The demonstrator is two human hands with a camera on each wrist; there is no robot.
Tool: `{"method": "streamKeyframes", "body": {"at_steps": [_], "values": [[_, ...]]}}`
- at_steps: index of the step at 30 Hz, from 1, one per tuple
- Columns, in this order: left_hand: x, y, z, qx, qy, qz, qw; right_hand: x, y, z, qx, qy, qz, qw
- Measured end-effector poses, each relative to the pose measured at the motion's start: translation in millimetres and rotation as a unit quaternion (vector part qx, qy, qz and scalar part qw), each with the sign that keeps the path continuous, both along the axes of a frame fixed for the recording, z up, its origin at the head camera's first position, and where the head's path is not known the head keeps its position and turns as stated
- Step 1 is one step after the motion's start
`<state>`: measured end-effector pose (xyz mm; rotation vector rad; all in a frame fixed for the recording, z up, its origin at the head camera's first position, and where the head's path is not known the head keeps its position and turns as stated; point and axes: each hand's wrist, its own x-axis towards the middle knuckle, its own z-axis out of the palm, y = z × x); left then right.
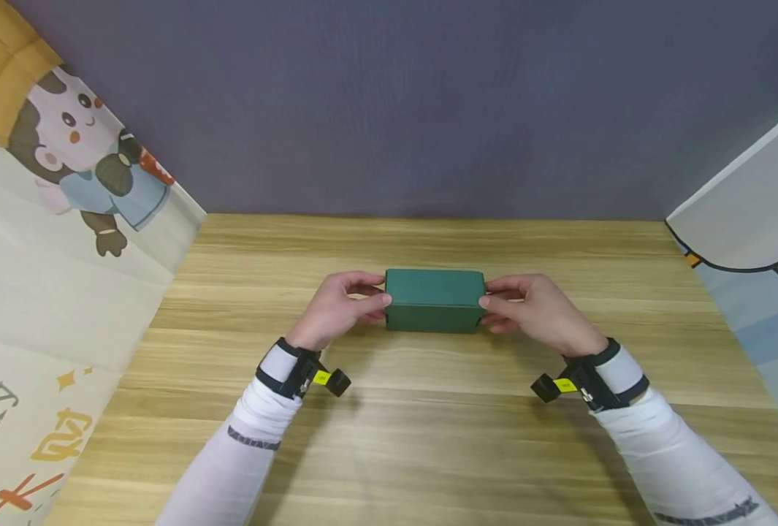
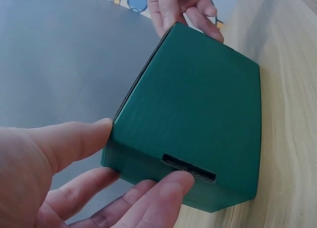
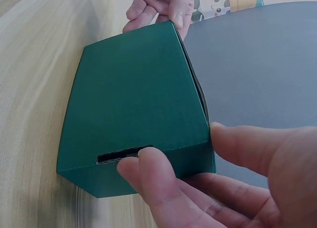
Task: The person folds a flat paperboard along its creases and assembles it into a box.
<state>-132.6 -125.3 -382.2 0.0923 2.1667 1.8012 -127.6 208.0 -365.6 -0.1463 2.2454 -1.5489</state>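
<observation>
A closed green cardboard box [image 1: 435,301] lies lengthwise between the two hands, over the middle of the wooden table. At its left end, the left hand [image 1: 339,307] holds it with the thumb on the upper front corner and the fingers along the end face. The right hand [image 1: 529,310] grips the opposite end in much the same way. A narrow slot [image 2: 189,168] by the box's edge shows in the left wrist view, close to a left fingertip. Another slot [image 3: 124,154] appears in the right wrist view beside the right fingers. Whether the box touches the table is hard to tell.
The wood-grain table [image 1: 428,438] stretches around the box on all sides. Behind it rises a dark grey-blue panel [image 1: 428,109]. Cartoon-printed cloth [image 1: 27,292] borders the left side, and another printed sheet [image 1: 750,219] borders the right.
</observation>
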Motion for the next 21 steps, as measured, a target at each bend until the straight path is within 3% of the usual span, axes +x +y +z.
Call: {"method": "streamKeyframes", "body": {"at_steps": [9, 21], "values": [[1.6, 2.4, 0.0, 0.009, -0.012, 0.007, 0.9999, 0.1, 0, -3.6, -0.005, -0.002, 0.001, 1.0], [3.6, 5.8, 19.4, 0.004, 0.05, 0.036, 0.9981, 2.7, -2, 19.6, 0.032, 0.073, -0.022, 0.9966]]}}
